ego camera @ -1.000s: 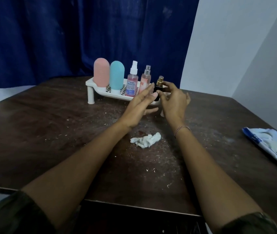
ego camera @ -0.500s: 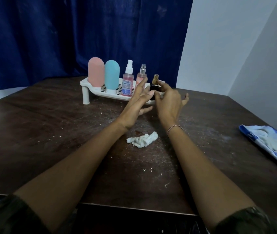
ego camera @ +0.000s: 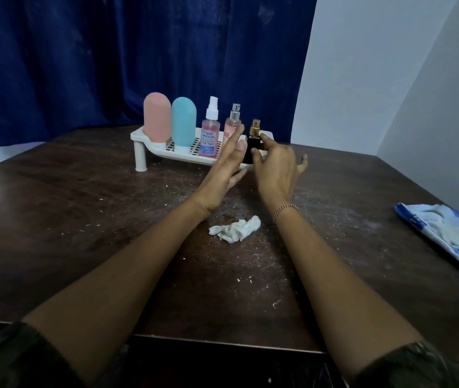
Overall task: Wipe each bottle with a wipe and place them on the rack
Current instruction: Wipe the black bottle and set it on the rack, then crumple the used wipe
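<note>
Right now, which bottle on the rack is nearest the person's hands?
The small dark bottle with the gold sprayer, rightmost on the white rack.

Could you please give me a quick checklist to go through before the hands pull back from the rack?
1. The dark bottle stands upright at the right end of the rack: ok.
2. Its base sits fully on the rack: cannot tell, the hands hide it.
3. The right hand has let go of the dark bottle: cannot tell, its fingertips are close beside it.
4. The left hand is empty, fingers straight: ok.
5. The pink bottle, teal bottle, white-capped spray and silver-capped spray are upright on the rack: ok.
6. The crumpled wipe lies on the table, apart from both hands: ok.
</note>
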Demonstrator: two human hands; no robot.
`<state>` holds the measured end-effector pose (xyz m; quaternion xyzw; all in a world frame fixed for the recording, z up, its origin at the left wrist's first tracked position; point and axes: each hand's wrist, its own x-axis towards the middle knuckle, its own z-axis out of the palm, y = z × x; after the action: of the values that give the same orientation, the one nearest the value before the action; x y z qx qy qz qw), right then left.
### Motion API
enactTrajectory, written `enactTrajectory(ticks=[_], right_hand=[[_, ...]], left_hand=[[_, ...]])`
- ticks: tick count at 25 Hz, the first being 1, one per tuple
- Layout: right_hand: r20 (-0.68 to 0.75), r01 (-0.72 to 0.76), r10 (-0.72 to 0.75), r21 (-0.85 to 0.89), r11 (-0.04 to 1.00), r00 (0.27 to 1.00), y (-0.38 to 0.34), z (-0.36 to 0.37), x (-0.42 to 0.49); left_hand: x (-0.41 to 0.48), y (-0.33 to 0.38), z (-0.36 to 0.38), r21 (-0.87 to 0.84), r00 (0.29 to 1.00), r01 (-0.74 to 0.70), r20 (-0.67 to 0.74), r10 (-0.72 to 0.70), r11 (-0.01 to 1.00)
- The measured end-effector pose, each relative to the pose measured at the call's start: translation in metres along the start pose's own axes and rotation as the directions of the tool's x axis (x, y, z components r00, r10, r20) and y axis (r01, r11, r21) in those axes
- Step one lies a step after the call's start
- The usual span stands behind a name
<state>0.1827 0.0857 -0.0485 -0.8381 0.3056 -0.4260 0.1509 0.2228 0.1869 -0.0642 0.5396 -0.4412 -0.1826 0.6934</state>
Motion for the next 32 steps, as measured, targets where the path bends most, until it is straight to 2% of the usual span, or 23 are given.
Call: enactTrajectory(ticks=[7, 12, 16, 21, 23, 24, 25, 27, 29, 32], right_hand=[[0.017, 0.004, -0.005, 0.023, 1.000, 1.000, 0.002, -0.002, 0.000], [-0.139, 0.081, -0.076, 0.029, 0.996, 0.987, 0.003, -0.006, 0.002], [-0.198, 0.154, -0.151, 0.001, 0.988, 0.969, 0.004, -0.009, 0.001], [-0.272, 0.296, -0.278, 0.027, 0.955, 0.921, 0.003, -0.018, -0.011], [-0.198, 0.407, -0.389, 0.061, 0.911, 0.900, 0.005, -0.027, -0.018], [-0.121, 0.435, -0.420, 0.155, 0.887, 0.900, 0.008, -0.033, -0.023], [-0.021, 0.406, -0.418, 0.290, 0.867, 0.908, 0.012, -0.040, -0.029], [0.232, 0.221, -0.383, 0.514, 0.828, 0.894, 0.019, -0.056, -0.041], [0.438, 0.076, -0.363, 0.547, 0.833, 0.822, 0.026, -0.066, -0.050], [0.579, 0.044, -0.396, 0.527, 0.849, 0.713, 0.028, -0.069, -0.054]], left_hand=[[-0.002, -0.001, 0.001, 0.035, 1.000, -0.008, 0.014, 0.008, 0.999], [-0.002, -0.001, 0.001, 0.115, 0.998, -0.055, -0.017, 0.057, 0.992], [-0.003, -0.002, -0.001, 0.185, 0.993, -0.101, -0.041, 0.111, 0.977], [-0.010, -0.002, -0.007, 0.265, 0.964, -0.228, -0.075, 0.255, 0.937], [-0.012, -0.002, -0.010, 0.339, 0.955, -0.226, -0.108, 0.277, 0.913], [-0.013, -0.002, -0.012, 0.395, 0.948, -0.218, -0.130, 0.289, 0.892], [-0.012, -0.003, -0.013, 0.463, 0.940, -0.209, -0.149, 0.308, 0.861], [-0.013, -0.004, -0.016, 0.582, 0.924, -0.193, -0.163, 0.346, 0.790], [-0.015, -0.004, -0.018, 0.638, 0.923, -0.186, -0.148, 0.356, 0.747], [-0.021, -0.001, -0.020, 0.680, 0.929, -0.180, -0.119, 0.350, 0.711]])
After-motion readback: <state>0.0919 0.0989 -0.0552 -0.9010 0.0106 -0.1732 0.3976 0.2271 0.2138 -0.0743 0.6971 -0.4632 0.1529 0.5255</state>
